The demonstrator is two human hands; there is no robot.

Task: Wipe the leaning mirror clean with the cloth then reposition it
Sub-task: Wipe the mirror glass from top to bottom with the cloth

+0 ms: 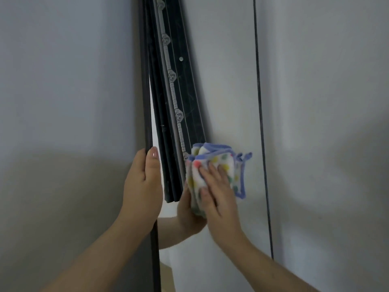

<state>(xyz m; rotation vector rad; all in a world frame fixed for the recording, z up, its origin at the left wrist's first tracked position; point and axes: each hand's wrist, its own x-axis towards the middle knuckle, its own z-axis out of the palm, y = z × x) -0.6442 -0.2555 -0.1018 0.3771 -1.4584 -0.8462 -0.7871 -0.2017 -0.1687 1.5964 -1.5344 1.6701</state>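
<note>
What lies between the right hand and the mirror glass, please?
The cloth: in the head view, the right hand presses it, bunched, against the mirror, with nothing else between them.

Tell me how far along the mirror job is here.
Done: nothing certain; how clean the glass is cannot be judged. In hand: wiping, with the right hand pressing the cloth flat on the mirror while the left hand grips its left frame edge. Left: any remaining wiping, then repositioning the mirror.
</note>
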